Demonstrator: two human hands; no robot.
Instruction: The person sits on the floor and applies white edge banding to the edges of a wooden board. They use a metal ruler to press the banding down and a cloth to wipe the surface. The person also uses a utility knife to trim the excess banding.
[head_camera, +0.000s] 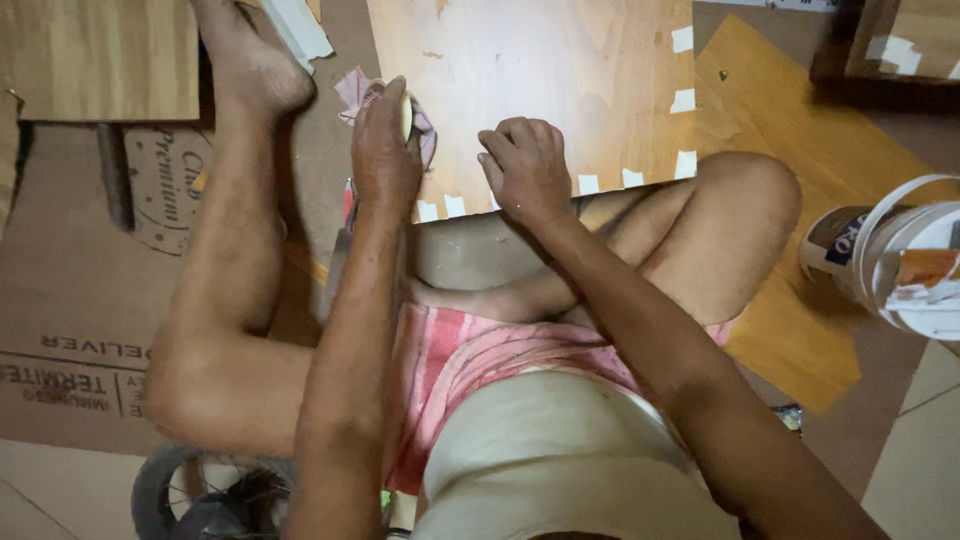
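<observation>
A pale wooden panel (560, 70) lies on the floor before my crossed legs, with small white tape pieces along its near and right edges. My left hand (383, 145) presses a small yellowish rounded object (406, 115) against the panel's left edge, over a pinkish cloth (355, 92). My right hand (525, 170) rests on the panel's near edge with fingers curled; whether it holds anything is hidden.
A white plastic bucket (905, 255) with a scraper inside stands at the right. Flattened cardboard (70, 300) covers the floor at left, beside another wood board (100, 55). An orange-brown board (800, 140) lies under the panel. A wheel (185, 495) shows at the bottom left.
</observation>
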